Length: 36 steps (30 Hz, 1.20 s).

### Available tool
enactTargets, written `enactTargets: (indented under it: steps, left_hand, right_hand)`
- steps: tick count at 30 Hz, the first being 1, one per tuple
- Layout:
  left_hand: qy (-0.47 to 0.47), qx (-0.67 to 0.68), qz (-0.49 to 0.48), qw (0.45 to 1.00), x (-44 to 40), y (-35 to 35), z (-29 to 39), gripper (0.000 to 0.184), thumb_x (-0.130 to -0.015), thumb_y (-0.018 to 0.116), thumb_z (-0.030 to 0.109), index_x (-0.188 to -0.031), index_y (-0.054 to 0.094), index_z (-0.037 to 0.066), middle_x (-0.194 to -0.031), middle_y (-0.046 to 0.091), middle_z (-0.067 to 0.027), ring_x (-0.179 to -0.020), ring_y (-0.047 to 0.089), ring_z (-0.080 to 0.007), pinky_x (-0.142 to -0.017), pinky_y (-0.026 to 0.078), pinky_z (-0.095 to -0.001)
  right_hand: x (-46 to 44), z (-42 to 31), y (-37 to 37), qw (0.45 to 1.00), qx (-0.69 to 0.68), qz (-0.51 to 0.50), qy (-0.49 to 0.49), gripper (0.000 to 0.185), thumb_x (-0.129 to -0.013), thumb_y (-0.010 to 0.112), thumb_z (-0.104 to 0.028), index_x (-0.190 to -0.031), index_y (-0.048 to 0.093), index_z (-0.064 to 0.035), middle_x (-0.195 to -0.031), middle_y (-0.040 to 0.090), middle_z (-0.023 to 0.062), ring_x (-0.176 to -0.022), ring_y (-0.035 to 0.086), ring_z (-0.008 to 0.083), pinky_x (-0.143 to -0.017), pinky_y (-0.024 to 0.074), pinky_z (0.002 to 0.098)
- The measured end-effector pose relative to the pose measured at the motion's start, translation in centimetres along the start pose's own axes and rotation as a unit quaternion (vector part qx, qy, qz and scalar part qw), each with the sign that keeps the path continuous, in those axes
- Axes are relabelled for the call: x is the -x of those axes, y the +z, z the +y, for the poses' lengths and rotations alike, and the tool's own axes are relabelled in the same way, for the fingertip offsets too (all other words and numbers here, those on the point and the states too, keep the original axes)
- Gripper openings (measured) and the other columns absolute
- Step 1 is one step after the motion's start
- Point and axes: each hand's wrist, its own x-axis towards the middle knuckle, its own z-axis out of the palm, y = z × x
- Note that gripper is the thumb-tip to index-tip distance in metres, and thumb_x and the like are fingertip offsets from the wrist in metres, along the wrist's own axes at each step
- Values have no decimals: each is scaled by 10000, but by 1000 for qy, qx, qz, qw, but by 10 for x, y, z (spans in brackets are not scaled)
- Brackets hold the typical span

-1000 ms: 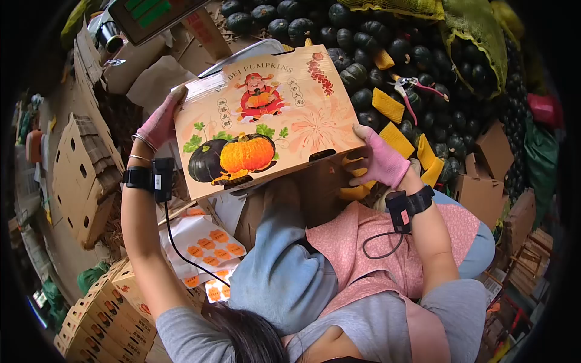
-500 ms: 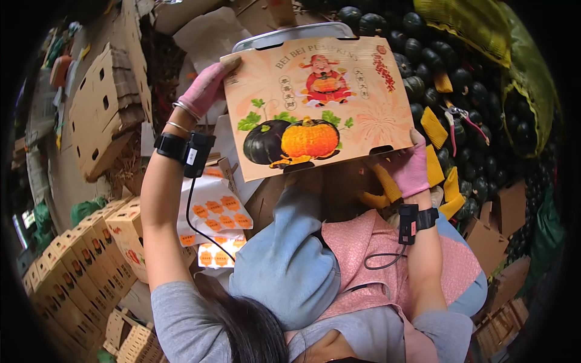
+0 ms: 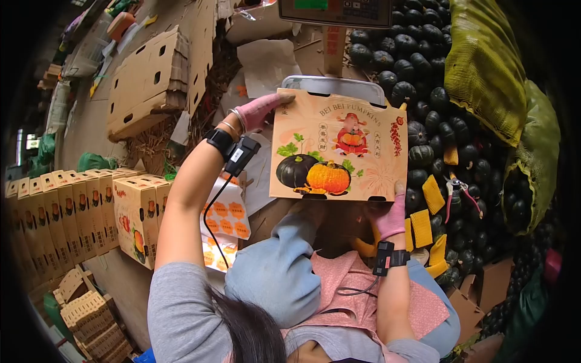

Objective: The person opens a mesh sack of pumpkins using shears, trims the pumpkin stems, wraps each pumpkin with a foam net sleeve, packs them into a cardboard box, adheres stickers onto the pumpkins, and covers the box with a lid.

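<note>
A printed cardboard pumpkin box (image 3: pixel 369 172) with a closed top is held between both hands. My left hand (image 3: pixel 259 114), in a pink glove, grips its far left corner. My right hand (image 3: pixel 390 216), also pink-gloved, holds the near right corner, its fingers partly hidden beneath the box. Just behind the box is the metal pan of a scale (image 3: pixel 331 86), mostly covered by it. Sheets of orange stickers (image 3: pixel 227 212) lie below my left forearm.
Dark green pumpkins (image 3: pixel 420 63) are heaped at the right, with pruning shears (image 3: pixel 457 192) and yellow netting pieces (image 3: pixel 422 228) on them. Green mesh sacks (image 3: pixel 487 66) stand beyond. Packed boxes (image 3: pixel 66 215) line the left, and flattened cardboard (image 3: pixel 148 85) is stacked behind.
The camera view has shifted, so the scale's display now shows at the top. The box sits more level in view, still gripped by both hands.
</note>
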Motion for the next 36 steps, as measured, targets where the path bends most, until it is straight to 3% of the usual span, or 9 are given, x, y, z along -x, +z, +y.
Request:
enactTargets:
  steps: [9,10,17,19,20,21,23,30,36]
  left_hand:
    - [83,34,7,996,-10,2,-20,560,-834,569,503,-1192,567,72,-1032,657,-59,-847,656,-150,-742,536,-323]
    - [69,78,-11,995,-17,-7,-26,494,-882,570,340,-1237,522,0,-1145,620,-98,-1020,611,-178,-938,468,-331]
    - [148,148,9,978,-26,-1,-50,571,-883,585,358,-1339,419,56,-1202,568,-97,-1023,596,-178,-932,469,-326]
    - [116,39,135,983,-12,4,-42,699,-870,637,323,-1414,270,85,-1180,545,-86,-1075,547,-180,-970,429,-332]
    - [282,-171,220,918,-4,12,-41,714,-836,660,312,-1410,297,90,-1173,541,-115,-1116,519,-227,-986,407,-371]
    - [387,-368,376,757,3,21,-39,730,-803,683,301,-1406,325,95,-1166,537,-144,-1157,491,-275,-1001,384,-409]
    - [323,-595,311,667,45,65,-37,697,-775,641,387,-1359,417,80,-1314,437,-202,-1222,422,-378,-1037,299,-535]
    - [355,-547,315,690,25,78,-107,573,-856,552,354,-1351,428,95,-1439,327,-208,-1335,295,-412,-1070,232,-554]
    - [-33,-190,396,898,28,96,-121,1048,-711,566,743,-1492,129,199,-1506,181,-249,-1382,176,-443,-1116,199,-494]
  right_hand:
    - [9,9,14,992,55,107,-25,645,-789,608,-608,-1236,520,-152,-1149,600,42,-983,593,231,-725,498,386]
    - [9,14,18,991,46,115,-47,647,-789,609,-606,-1240,513,-154,-1153,596,41,-992,590,228,-725,498,386]
    - [15,18,19,974,132,159,-90,684,-785,606,-615,-1249,507,-122,-1154,571,68,-1023,534,237,-813,470,433]
    - [9,6,2,943,251,152,-155,601,-861,587,-462,-1294,465,-64,-1215,512,119,-1100,488,257,-876,450,400]
    - [3,-1,-15,902,341,144,-222,523,-925,567,-327,-1311,439,3,-1231,474,170,-1136,459,265,-918,435,361]
    - [4,-19,-5,817,492,150,-260,499,-914,598,-271,-1274,461,46,-1237,501,173,-1099,487,237,-931,419,353]
    - [-21,-46,-22,754,569,40,-326,491,-937,568,-316,-1254,473,46,-1131,583,133,-993,542,210,-912,421,328]
    - [-61,-50,-14,787,557,11,-264,540,-964,448,-478,-1153,488,27,-1044,579,99,-930,527,167,-848,429,303]
    - [-82,-52,-10,868,445,-121,-185,597,-930,482,-493,-1183,502,47,-1059,610,107,-892,594,195,-765,484,317]
